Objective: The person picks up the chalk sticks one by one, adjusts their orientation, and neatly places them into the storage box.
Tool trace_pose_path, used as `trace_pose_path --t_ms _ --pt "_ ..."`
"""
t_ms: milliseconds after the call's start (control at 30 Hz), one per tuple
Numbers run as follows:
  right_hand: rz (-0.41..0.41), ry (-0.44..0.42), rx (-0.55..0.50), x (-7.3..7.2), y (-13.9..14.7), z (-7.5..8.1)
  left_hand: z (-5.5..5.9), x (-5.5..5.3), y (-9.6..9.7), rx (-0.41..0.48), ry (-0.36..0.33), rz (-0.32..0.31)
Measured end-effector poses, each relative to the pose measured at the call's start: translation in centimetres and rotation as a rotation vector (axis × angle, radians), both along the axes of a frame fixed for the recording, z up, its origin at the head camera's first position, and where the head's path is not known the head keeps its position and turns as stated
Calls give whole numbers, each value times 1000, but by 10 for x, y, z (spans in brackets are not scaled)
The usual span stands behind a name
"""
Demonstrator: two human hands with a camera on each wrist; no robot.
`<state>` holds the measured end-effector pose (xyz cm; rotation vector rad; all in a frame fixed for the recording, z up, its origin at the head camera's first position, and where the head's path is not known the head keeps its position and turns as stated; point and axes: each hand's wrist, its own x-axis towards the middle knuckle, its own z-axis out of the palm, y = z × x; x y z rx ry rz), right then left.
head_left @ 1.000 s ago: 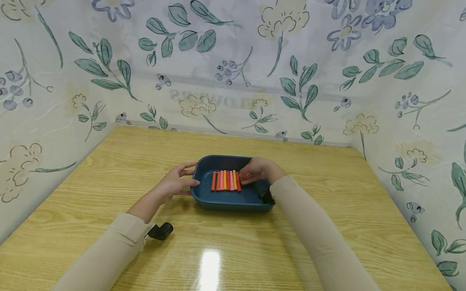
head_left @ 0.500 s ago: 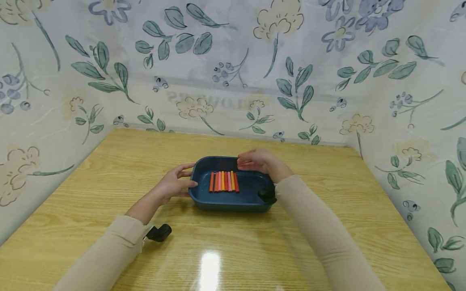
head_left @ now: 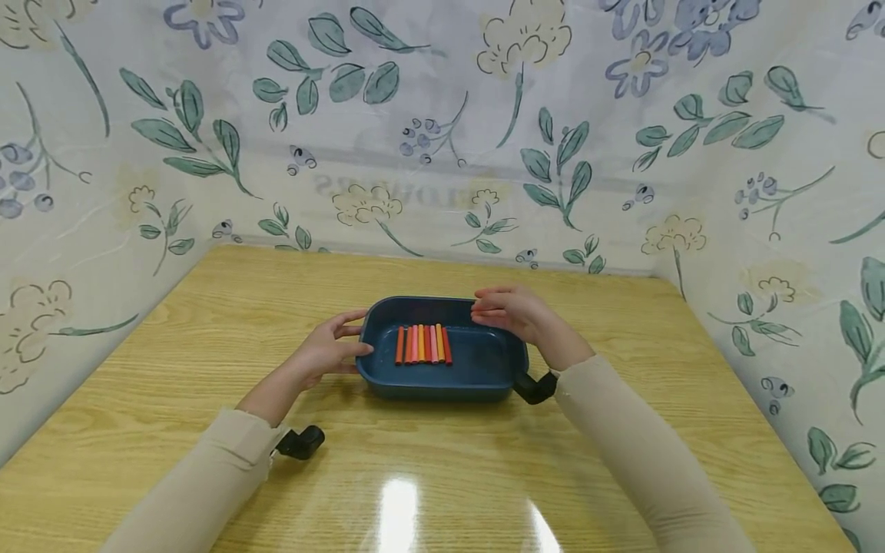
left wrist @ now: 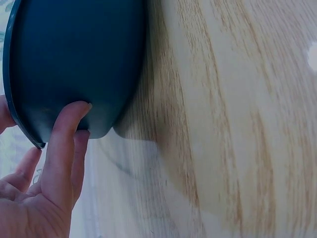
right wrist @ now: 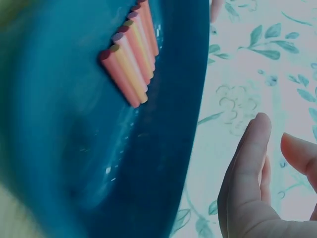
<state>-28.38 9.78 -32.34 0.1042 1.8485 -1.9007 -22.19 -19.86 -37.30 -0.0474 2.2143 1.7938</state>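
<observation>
A dark blue rectangular plastic tub (head_left: 477,362) with rounded corners stands on the table. Inside it, several short round sticks (head_left: 423,345) in red, pink and orange lie side by side in a row. My left hand (head_left: 330,349) grips the tub's left end, thumb over the rim and the other fingers against the outer wall. Those fingers (left wrist: 62,148) show on the tub's outside in the left wrist view. Above the tub's far right rim is my right hand (head_left: 515,312), with nothing in it. Its fingers and thumb are extended and apart in the right wrist view.
The wood-grain table (head_left: 429,476) spreads around the tub on all sides. A floral-patterned cloth (head_left: 415,169) rises behind it and at both sides. Black wrist cameras, one on each sleeve, hang near the hands; the right one (head_left: 535,388) is by the tub's front right corner.
My right hand has risen from beside the sticks, up and out over the far rim, then shifted right. The left hand keeps its grip on the tub.
</observation>
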Motion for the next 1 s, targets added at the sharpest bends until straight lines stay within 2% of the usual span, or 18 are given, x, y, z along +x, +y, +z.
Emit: trace_pose_path --t_ms 433,767,900,1000 --pt "-77 1 -140 11 44 -25 0 -1 -4 -12 9 4" --pt "-130 28 -171 26 71 -42 -1 -3 -3 -18 4 -10" --pt "-137 55 -162 31 83 -47 -2 1 -4 -18 1 -34" --pt "-143 86 -134 35 94 -50 -2 6 -8 -67 31 -57"
